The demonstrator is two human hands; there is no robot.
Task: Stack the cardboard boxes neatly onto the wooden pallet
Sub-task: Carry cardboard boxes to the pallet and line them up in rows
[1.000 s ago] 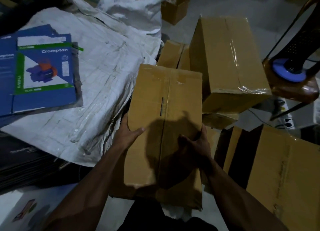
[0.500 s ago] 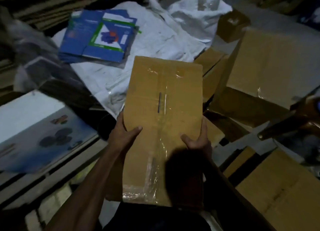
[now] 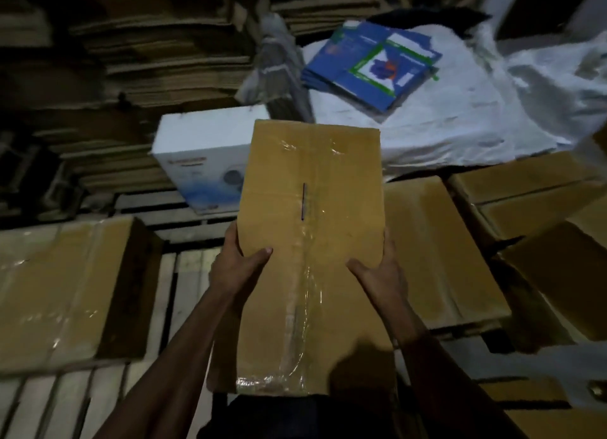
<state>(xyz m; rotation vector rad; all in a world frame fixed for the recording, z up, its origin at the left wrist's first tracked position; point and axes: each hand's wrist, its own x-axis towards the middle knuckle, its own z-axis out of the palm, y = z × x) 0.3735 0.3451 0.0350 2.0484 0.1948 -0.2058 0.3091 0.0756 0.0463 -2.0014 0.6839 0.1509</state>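
A dim storeroom fills the head view, with stacks of flattened cardboard (image 3: 147,44) piled across the back from nine to twelve o'clock. Below them the pale slats of the wooden pallet (image 3: 184,281) run from the centre down to seven o'clock. At the centre of the frame a person holds a taped cardboard box (image 3: 312,241) lengthwise above the pallet, its far end pointing to twelve o'clock and its near end close to the body. The left hand (image 3: 236,264) grips the box's left edge, thumb lying on the top face and fingers curled under the side; the right hand (image 3: 381,271) grips the right edge the same way, thumb on top. Both grips are closed on the box. At nine o'clock a large brown box (image 3: 65,290) lies on the pallet, well apart from the held one. At eleven o'clock a white printed carton (image 3: 203,156) rests tilted at the pallet's far edge, partly hidden behind the held box. At three o'clock another brown box (image 3: 440,251) lies just beside the held box, with more brown boxes (image 3: 525,192) beyond it. At one o'clock a stack of blue printed cartons (image 3: 371,67) lies on a white woven sack (image 3: 460,119).
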